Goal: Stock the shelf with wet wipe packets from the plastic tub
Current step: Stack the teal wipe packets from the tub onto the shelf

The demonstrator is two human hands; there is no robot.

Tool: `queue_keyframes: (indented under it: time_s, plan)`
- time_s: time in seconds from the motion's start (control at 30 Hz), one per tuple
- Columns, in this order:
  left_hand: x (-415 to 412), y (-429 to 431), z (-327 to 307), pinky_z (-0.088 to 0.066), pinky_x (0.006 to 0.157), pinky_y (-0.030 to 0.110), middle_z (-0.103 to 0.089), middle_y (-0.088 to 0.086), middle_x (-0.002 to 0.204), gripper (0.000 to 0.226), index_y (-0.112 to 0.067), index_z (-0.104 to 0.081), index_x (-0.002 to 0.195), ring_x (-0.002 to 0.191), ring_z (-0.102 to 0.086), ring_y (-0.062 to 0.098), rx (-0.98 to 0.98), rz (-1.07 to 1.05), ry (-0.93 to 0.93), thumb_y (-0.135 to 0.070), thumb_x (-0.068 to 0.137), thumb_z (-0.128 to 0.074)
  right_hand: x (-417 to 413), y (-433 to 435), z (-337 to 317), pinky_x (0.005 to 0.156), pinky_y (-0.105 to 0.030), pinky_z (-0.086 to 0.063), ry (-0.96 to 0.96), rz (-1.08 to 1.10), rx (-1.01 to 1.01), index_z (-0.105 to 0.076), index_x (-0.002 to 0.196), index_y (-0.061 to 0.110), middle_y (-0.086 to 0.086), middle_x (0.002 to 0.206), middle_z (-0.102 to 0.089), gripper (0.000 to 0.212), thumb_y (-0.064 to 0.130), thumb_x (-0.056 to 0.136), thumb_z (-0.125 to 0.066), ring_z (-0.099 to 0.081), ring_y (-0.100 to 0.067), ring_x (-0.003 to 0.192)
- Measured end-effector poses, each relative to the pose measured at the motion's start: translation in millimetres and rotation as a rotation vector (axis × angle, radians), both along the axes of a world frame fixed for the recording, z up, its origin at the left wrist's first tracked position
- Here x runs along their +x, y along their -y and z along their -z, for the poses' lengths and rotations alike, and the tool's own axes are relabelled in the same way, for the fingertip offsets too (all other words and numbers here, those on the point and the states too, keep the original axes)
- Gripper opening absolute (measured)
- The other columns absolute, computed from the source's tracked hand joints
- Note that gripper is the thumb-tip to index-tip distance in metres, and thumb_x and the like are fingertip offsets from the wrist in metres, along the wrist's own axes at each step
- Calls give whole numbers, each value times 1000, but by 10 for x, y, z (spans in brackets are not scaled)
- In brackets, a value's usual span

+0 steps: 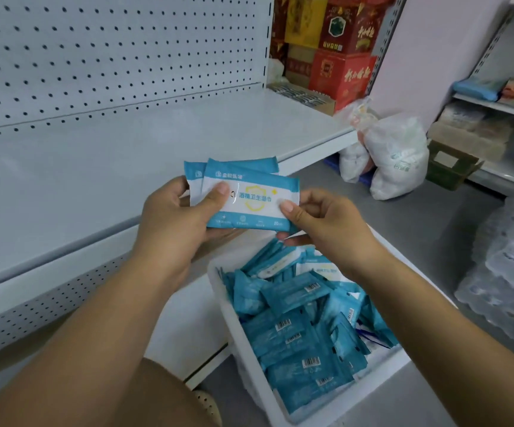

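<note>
White shelving with a pegboard back [111, 57] fills the left of the head view, and the shelf [80, 186] runs flat toward red cartons [342, 57] at its far end. Just over its front edge the left hand [175, 217] grips a small stack of packets [249, 198], thumb on the printed face. The right hand [320, 223] pinches the stack's right end, probably to square it so it sets down tidily. Below, the tub [228, 315] stands low beside the shelving, within easy reach, heaped with loose packets [295, 318]. I cannot tell how many packets the stack holds, since fingers cover its back. The right forearm hides part of the tub's right rim.
</note>
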State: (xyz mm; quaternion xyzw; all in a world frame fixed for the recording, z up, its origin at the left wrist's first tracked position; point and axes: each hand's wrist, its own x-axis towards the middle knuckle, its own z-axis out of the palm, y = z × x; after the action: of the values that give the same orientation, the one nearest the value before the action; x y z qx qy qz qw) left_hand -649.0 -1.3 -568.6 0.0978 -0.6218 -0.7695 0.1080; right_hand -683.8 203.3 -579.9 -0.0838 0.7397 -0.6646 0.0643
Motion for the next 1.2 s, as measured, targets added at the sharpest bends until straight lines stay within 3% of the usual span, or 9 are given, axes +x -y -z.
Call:
queue_keyframes:
  time_s: [0.1, 0.33, 0.57, 0.67, 0.8, 0.9, 1.0, 1.07, 1.2]
  plan:
    - [-8, 289, -187, -63, 68, 33, -78, 4, 102, 18, -10, -69, 107, 92, -76, 18, 30, -61, -12, -23, 97, -65, -124, 324, -117, 69, -34, -64, -12, 3, -63, -61, 104, -4, -16, 91, -77, 26, 20, 95, -66, -74, -32, 79]
    - [75, 1046, -504, -63, 72, 37, -78, 4, 102, 24, -4, -69, 106, 90, -76, 17, -11, -206, -38, -26, 97, -66, -323, 1186, -328, 63, -28, -60, -133, -68, -76, -50, 113, -17, -20, 92, -74, 45, 22, 96, -65, -70, -19, 64]
    - [276, 1818, -561, -63, 73, 36, -77, 6, 103, 24, -7, -70, 110, 88, -76, 19, 6, -359, -23, -26, 97, -65, -348, 2063, -460, 63, -27, -59, -161, -162, -24, -57, 112, -8, -17, 94, -74, 41, 30, 98, -62, -69, -14, 64]
    - [346, 2158, -556, -63, 74, 38, -76, 10, 105, 22, -5, -70, 107, 90, -76, 22, 14, -415, -9, -25, 99, -64, -321, 2439, -522, 72, -30, -61, -71, -267, -71, -63, 109, 2, -8, 90, -74, 36, 35, 97, -63, -68, -17, 66]
    - [413, 2573, -538, -63, 71, 37, -75, 13, 105, 24, -4, -70, 103, 91, -75, 25, 50, -481, -16, -27, 99, -63, -264, 2980, -579, 68, -26, -58, -66, -380, -49, -68, 105, 10, -1, 86, -72, 24, 31, 94, -69, -60, -14, 62]
    - [477, 2890, -539, -63, 73, 39, -74, 11, 107, 26, -9, -68, 106, 94, -75, 26, 112, -552, -28, -33, 101, -59, -272, 3316, -612, 67, -22, -57, -59, -376, -84, -67, 110, 9, 1, 89, -71, 27, 30, 93, -69, -64, -13, 69]
    - [560, 3209, -533, -63, 76, 43, -72, 11, 107, 24, -15, -67, 102, 95, -73, 27, 138, -620, -5, -36, 102, -57, -322, 3583, -647, 78, -28, -60, 17, -301, -175, -65, 112, 12, 0, 100, -71, 27, 30, 92, -71, -69, -15, 87]
    - [624, 3409, -522, -61, 79, 45, -70, 11, 105, 22, -17, -65, 97, 97, -71, 27, 129, -654, 26, -36, 103, -56, -353, 3741, -675, 85, -31, -59, 26, -233, -183, -65, 106, 14, 1, 98, -69, 24, 31, 91, -72, -69, -16, 91]
    - [706, 3731, -496, -61, 80, 46, -70, 8, 105, 19, -19, -63, 99, 96, -71, 25, 174, -693, 42, -35, 103, -55, -336, 4068, -714, 80, -29, -59, 0, -208, -142, -62, 93, 21, -1, 102, -68, 17, 33, 90, -73, -70, -19, 98]
